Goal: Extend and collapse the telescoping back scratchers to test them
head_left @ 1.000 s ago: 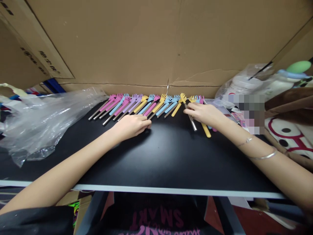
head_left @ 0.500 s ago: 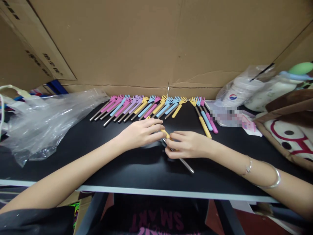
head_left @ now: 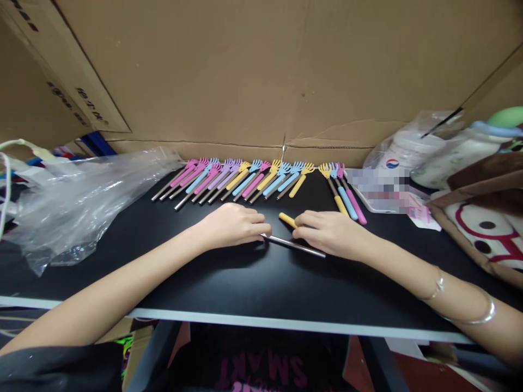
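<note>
My left hand (head_left: 239, 226) is closed on one end of a metal back scratcher rod (head_left: 296, 246), whose bare silver shaft points right and slightly toward me. The hand hides whatever is at the gripped end. Pinched in my right hand (head_left: 327, 231) is a yellow handle grip (head_left: 287, 220), its far end showing beyond the fingertips and apart from the rod. Behind my hands lies a row of back scratchers (head_left: 245, 182) with hand-shaped heads in pink, blue, purple and yellow, their grips lying beside the bare rods. Several assembled back scratchers (head_left: 346, 201) lie to the right.
A clear plastic bag (head_left: 90, 196) covers the table's left side. At the right stand a bagged white cup (head_left: 412, 149), a bottle with a green top (head_left: 466, 155) and a brown plush item (head_left: 482, 212). Cardboard (head_left: 253, 71) walls the back of the black table (head_left: 245, 288).
My hands have drawn apart, the right one moving rightward with the yellow grip. The rod has swung to lie flatter, and the yellow head seen above my left hand is now hidden.
</note>
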A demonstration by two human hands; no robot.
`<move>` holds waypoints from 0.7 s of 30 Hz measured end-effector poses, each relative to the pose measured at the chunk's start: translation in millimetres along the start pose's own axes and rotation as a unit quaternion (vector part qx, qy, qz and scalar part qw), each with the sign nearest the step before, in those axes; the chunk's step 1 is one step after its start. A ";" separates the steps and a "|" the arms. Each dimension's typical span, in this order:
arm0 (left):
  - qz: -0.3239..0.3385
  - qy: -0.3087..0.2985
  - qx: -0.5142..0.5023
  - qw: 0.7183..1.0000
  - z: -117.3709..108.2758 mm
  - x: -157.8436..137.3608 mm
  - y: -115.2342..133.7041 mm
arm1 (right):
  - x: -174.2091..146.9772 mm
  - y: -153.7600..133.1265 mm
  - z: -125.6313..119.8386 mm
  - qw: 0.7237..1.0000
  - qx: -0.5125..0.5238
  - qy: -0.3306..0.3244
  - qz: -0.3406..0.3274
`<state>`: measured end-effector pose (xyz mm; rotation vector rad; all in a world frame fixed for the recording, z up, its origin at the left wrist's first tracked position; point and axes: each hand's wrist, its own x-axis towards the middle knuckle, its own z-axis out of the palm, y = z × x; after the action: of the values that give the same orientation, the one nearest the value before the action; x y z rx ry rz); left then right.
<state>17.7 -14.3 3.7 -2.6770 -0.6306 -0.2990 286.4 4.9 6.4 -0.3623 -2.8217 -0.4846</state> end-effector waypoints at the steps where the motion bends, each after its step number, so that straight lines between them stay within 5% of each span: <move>1: -0.006 -0.003 -0.008 1.000 0.4 -0.4 -0.8 | -3.5 3.2 -0.5 1.000 0.016 0.000 0.024; 7: -0.041 -0.004 -0.026 0.999 5.7 -0.7 -1.5 | -21.2 19.3 4.7 0.983 0.118 -0.010 0.142; 21: -0.073 0.025 -0.069 0.995 17.1 2.4 11.2 | -24.8 15.7 17.1 0.974 0.126 -0.030 0.184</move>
<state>27.1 -15.7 -14.6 -2.7492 -0.8205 -0.4642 310.6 20.5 -11.8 -0.8335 -2.7326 -0.0371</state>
